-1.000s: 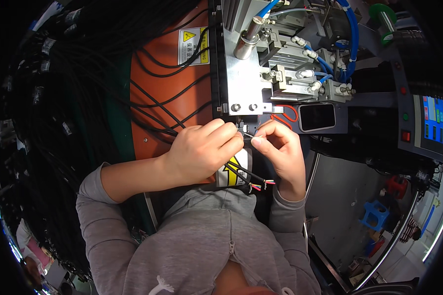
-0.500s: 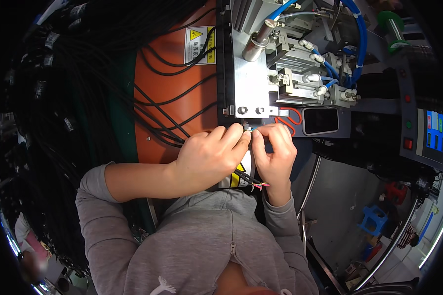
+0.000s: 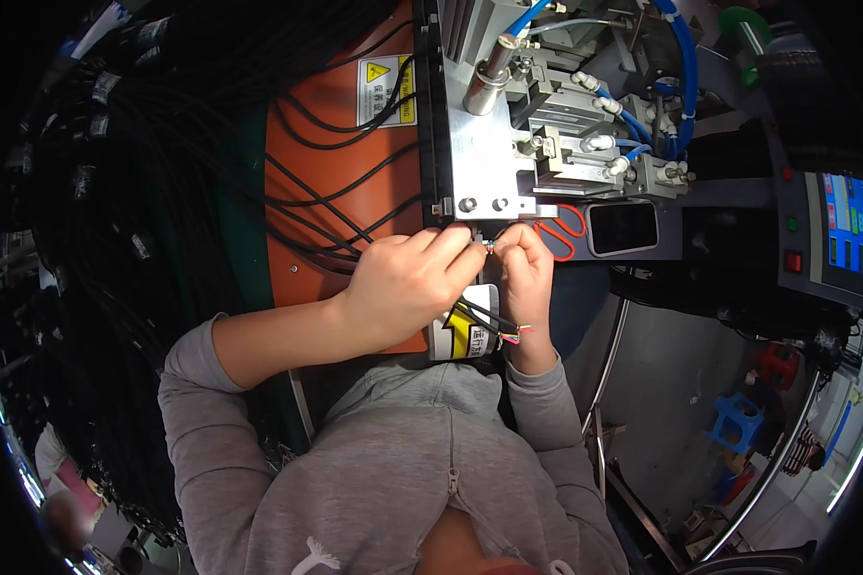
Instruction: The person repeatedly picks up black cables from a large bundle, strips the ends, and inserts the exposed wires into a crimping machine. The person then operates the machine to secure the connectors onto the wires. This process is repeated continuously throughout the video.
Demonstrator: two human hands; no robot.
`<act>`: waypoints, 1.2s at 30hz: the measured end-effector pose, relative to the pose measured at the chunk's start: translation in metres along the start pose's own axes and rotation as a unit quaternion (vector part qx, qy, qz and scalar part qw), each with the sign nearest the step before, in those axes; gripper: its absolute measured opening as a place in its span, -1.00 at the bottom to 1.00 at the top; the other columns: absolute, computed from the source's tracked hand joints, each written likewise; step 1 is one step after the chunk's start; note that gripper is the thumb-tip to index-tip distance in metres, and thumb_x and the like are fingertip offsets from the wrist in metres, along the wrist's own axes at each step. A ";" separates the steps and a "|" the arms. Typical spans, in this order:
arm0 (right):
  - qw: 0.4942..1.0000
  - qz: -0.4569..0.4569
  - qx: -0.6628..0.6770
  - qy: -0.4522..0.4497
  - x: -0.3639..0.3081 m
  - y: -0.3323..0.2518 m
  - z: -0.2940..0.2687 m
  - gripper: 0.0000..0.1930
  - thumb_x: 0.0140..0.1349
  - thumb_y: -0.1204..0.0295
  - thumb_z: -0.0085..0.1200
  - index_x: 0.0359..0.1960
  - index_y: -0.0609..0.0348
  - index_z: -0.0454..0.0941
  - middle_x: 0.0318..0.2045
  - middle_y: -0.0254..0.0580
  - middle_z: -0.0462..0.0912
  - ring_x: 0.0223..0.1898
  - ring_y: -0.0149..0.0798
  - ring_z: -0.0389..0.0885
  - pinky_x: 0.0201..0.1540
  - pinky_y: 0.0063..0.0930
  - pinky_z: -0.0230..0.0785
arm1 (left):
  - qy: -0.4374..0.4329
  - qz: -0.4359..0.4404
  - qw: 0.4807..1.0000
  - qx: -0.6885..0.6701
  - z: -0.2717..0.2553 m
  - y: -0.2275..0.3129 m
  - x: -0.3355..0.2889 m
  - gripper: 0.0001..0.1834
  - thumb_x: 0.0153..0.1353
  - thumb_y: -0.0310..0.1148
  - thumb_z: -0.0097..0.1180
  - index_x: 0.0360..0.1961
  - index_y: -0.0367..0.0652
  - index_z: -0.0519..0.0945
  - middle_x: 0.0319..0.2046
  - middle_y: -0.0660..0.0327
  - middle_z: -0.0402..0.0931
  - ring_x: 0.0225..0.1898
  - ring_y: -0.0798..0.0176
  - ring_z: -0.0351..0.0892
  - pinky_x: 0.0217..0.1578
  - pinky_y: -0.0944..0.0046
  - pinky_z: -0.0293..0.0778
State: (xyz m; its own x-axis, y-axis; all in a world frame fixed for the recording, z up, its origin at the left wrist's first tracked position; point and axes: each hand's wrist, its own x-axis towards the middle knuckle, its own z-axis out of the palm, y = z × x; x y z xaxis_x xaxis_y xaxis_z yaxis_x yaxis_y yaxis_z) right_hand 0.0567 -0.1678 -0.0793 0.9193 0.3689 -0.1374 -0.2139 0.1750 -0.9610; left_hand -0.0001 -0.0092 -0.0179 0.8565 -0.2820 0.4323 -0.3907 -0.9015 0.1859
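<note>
My left hand point(image 3: 408, 278) is closed, its fingertips pinched at the edge of the metal fixture; it grips what looks like a cable end, mostly hidden under the fingers. Thin coloured wires point(image 3: 489, 246) show in the small gap between the two hands. On the other side of that gap my right hand point(image 3: 525, 270) is curled, thumb and forefinger pinching the tips of these wires. Below my left hand, black cables point(image 3: 484, 313) come out with stripped ends, and their pink, yellow and other coloured wires point(image 3: 520, 333) fan out near my right wrist.
Just ahead stands a silver machine plate point(image 3: 484, 163) with pneumatic cylinders and blue hoses point(image 3: 688, 77). Red-handled scissors point(image 3: 571, 230) and a phone point(image 3: 623, 228) lie to the right. Black cables point(image 3: 326, 206) cross the orange surface point(image 3: 307, 244) at left. A control panel point(image 3: 844, 235) is far right.
My right hand's fingers have curled in more tightly, and the hand has shifted slightly left. More of the coloured wires shows between the hands. My left hand keeps its grip almost in place.
</note>
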 end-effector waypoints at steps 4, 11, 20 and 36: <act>0.977 -0.102 -0.175 0.060 -0.005 -0.007 0.012 -0.91 0.21 0.53 0.01 -0.45 0.25 0.41 -0.60 -0.43 0.39 -0.54 -0.59 0.27 -0.49 -0.67 0.14 | 0.009 -0.015 1.000 0.008 -0.005 -0.002 -0.004 -0.86 -0.19 -0.44 0.13 -0.50 -0.14 0.51 -0.53 0.32 0.32 -0.57 0.46 0.44 -0.64 0.45 0.38; 0.895 -0.347 -0.280 -0.031 0.003 -0.030 0.002 -0.80 -0.09 0.69 0.24 -0.38 0.23 0.57 -0.45 -0.22 0.56 -0.41 -0.29 0.52 -0.32 -0.48 0.37 | -0.060 -0.046 0.994 0.074 -0.014 -0.004 -0.011 -0.84 -0.21 -0.46 0.15 -0.52 -0.22 0.49 -0.55 0.28 0.33 -0.62 0.43 0.46 -0.66 0.46 0.41; 0.835 -0.417 -0.318 -0.167 0.004 -0.050 0.014 -0.73 -0.23 0.60 0.29 -0.39 0.23 0.60 -0.45 -0.22 0.57 -0.44 -0.20 0.55 -0.35 -0.41 0.42 | -0.067 0.003 0.997 -0.042 -0.027 -0.006 0.001 -0.72 -0.05 -0.46 0.14 -0.24 -0.22 0.56 -0.42 0.22 0.43 -0.50 0.35 0.52 -0.53 0.39 0.44; 0.932 -0.341 -0.124 0.010 -0.013 -0.047 0.023 -0.82 -0.06 0.69 0.26 -0.38 0.35 0.57 -0.38 -0.07 0.62 -0.33 -0.24 0.58 -0.25 -0.48 0.43 | 0.096 0.041 0.980 -0.168 -0.016 -0.011 0.003 -0.82 0.02 -0.36 0.21 -0.34 -0.18 0.57 -0.54 0.31 0.43 -0.59 0.38 0.47 -0.66 0.40 0.32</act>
State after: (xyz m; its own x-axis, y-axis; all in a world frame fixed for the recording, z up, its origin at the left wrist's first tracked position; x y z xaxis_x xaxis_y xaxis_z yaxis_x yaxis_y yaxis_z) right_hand 0.0473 -0.1596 -0.0268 0.8196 0.2315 0.5241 0.5035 0.1454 -0.8517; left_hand 0.0016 0.0053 -0.0048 0.7509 -0.2520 0.6105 -0.5717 -0.7109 0.4096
